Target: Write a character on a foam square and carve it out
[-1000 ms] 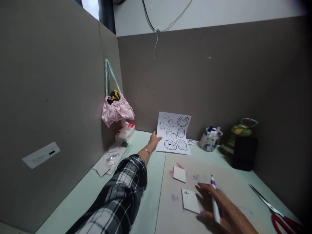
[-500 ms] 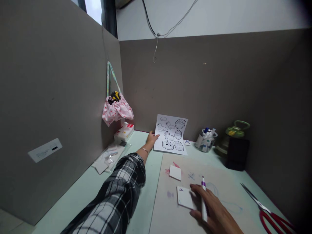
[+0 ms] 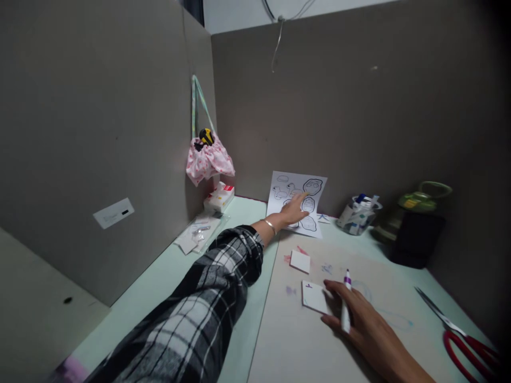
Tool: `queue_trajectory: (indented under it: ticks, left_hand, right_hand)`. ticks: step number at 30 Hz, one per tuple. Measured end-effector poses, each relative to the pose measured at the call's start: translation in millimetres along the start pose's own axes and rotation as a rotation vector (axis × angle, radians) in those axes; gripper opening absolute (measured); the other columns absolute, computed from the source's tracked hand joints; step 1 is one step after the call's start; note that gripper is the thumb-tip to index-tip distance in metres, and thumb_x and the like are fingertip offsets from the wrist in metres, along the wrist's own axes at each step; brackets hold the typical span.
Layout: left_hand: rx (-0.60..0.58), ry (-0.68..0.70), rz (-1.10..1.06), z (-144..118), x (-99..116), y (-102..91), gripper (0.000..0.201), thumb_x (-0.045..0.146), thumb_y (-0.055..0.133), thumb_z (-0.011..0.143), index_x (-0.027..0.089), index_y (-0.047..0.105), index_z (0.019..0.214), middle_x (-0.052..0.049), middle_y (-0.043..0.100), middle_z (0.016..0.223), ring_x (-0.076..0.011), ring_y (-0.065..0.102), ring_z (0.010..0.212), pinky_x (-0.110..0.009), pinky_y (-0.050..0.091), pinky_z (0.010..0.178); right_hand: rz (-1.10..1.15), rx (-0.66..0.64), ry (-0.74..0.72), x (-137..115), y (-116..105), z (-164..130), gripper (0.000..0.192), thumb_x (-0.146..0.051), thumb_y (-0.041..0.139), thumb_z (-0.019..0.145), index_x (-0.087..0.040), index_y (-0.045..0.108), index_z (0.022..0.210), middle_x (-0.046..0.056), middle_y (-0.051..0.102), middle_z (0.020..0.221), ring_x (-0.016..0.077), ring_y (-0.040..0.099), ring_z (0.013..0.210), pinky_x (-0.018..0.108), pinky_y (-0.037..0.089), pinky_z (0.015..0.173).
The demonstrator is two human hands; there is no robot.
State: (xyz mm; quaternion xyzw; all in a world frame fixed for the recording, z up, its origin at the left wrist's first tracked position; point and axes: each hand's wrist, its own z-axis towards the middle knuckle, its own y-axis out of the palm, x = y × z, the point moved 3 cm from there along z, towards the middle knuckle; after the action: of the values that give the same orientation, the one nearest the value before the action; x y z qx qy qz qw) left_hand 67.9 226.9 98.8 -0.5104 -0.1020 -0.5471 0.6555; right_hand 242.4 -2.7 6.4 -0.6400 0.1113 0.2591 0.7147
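A sheet of paper printed with ducks and rounded outlines leans against the back partition. My left hand lies over its front with fingers stretched out, covering some of the drawings. Low on the right, my right hand holds a white marker with a purple band, its dark tip pointing away from me. The thumb and fingertips of that hand are at the right edge of a white square tile with a small purple mark in one corner. Another, plain white tile lies just behind it.
Both tiles lie on a stained beige board. Red-handled scissors lie at right, near a dark tablet-like slab, a green bottle and a pen cup. A tissue pack and plastic bags sit left, below a hanging pink pouch.
My left hand has moved from the paper's left edge onto its front, fingers now spread. My right hand still holds the marker by the tile. The view has tilted downward and turned left.
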Motion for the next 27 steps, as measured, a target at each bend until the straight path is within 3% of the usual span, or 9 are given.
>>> queue_trajectory:
  ticks: [3, 5, 6, 8, 14, 17, 19, 21, 27]
  left_hand:
    - [-0.111, -0.036, 0.000, -12.5, 18.3, 5.9, 0.034, 0.034, 0.059, 0.099, 0.017, 0.058, 0.129, -0.009, 0.060, 0.128, -0.0255, 0.065, 0.106, -0.045, 0.056, 0.090]
    - [-0.189, -0.031, -0.014, -35.2, 31.5, 7.9, 0.039, 0.029, 0.060, 0.099, 0.021, 0.052, 0.137, -0.010, 0.063, 0.126, -0.0210, 0.067, 0.097, -0.041, 0.057, 0.087]
    - [-0.227, -0.024, -0.025, -51.1, 38.6, 8.4, 0.051, 0.024, 0.062, 0.097, 0.022, 0.043, 0.144, -0.009, 0.065, 0.123, -0.0189, 0.067, 0.091, -0.039, 0.057, 0.086]
    - [-0.295, -0.007, -0.040, -90.6, 53.8, 7.8, 0.067, 0.019, 0.062, 0.094, 0.024, 0.030, 0.152, -0.005, 0.070, 0.115, -0.0161, 0.067, 0.084, -0.033, 0.055, 0.086]
    - [-0.457, 0.000, -0.048, -225.8, 104.8, 5.2, 0.061, 0.016, 0.059, 0.090, 0.027, 0.040, 0.147, -0.001, 0.074, 0.103, -0.0194, 0.070, 0.094, -0.031, 0.052, 0.088]
    - [-0.650, 0.000, -0.063, -272.7, 124.1, 15.8, 0.065, 0.023, 0.058, 0.092, 0.028, 0.032, 0.151, 0.000, 0.075, 0.110, -0.0204, 0.071, 0.101, -0.032, 0.054, 0.088]
    - [-0.789, 0.014, -0.016, -289.9, 131.1, 24.1, 0.062, 0.027, 0.059, 0.094, 0.028, 0.035, 0.151, -0.002, 0.074, 0.114, -0.0238, 0.070, 0.106, -0.034, 0.056, 0.086]
    - [-0.843, 0.028, 0.006, -296.3, 134.3, 28.1, 0.061, 0.029, 0.060, 0.094, 0.026, 0.037, 0.151, -0.005, 0.073, 0.117, -0.0266, 0.067, 0.113, -0.037, 0.056, 0.088]
    - [-0.719, -0.049, -0.084, -292.8, 133.2, 21.4, 0.064, 0.025, 0.063, 0.091, 0.026, 0.038, 0.149, 0.000, 0.074, 0.108, -0.0208, 0.071, 0.100, -0.032, 0.054, 0.089]
  right_hand:
    - [0.014, 0.009, -0.028, -4.3, -2.4, 0.4, 0.052, -0.054, 0.065, 0.080, -0.027, 0.062, 0.124, 0.012, 0.069, 0.127, 0.0385, 0.064, 0.117, 0.054, 0.051, 0.097]
    - [0.021, 0.025, -0.040, -6.8, -3.5, 0.1, 0.051, -0.054, 0.065, 0.080, -0.027, 0.062, 0.123, 0.013, 0.070, 0.123, 0.0377, 0.066, 0.112, 0.053, 0.053, 0.093]
    - [0.024, 0.031, -0.044, -7.9, -3.8, 0.1, 0.050, -0.054, 0.064, 0.081, -0.026, 0.062, 0.122, 0.013, 0.071, 0.122, 0.0373, 0.066, 0.109, 0.052, 0.053, 0.091]
    - [0.035, 0.033, -0.054, -10.0, -4.0, 0.2, 0.048, -0.054, 0.065, 0.081, -0.026, 0.062, 0.121, 0.013, 0.071, 0.117, 0.0361, 0.067, 0.106, 0.050, 0.054, 0.088]
    - [0.082, 0.036, -0.087, -13.9, -4.8, -0.4, 0.043, -0.052, 0.064, 0.081, -0.027, 0.063, 0.117, 0.010, 0.073, 0.112, 0.0322, 0.068, 0.103, 0.045, 0.054, 0.088]
    - [0.087, 0.037, -0.088, -15.0, -5.8, -1.7, 0.039, -0.050, 0.063, 0.083, -0.029, 0.064, 0.116, 0.009, 0.073, 0.111, 0.0298, 0.069, 0.099, 0.041, 0.056, 0.084]
    - [0.082, 0.037, -0.082, -15.8, -6.5, -1.9, 0.038, -0.050, 0.064, 0.084, -0.029, 0.065, 0.115, 0.008, 0.073, 0.110, 0.0294, 0.069, 0.097, 0.041, 0.056, 0.083]
    - [0.079, 0.035, -0.078, -17.1, -7.2, -1.5, 0.040, -0.051, 0.064, 0.083, -0.029, 0.064, 0.117, 0.008, 0.072, 0.111, 0.0302, 0.069, 0.098, 0.042, 0.055, 0.084]
    - [0.076, 0.005, -0.083, -21.7, -9.1, -1.5, 0.038, -0.051, 0.064, 0.085, -0.030, 0.064, 0.116, 0.007, 0.071, 0.110, 0.0290, 0.067, 0.099, 0.041, 0.054, 0.086]
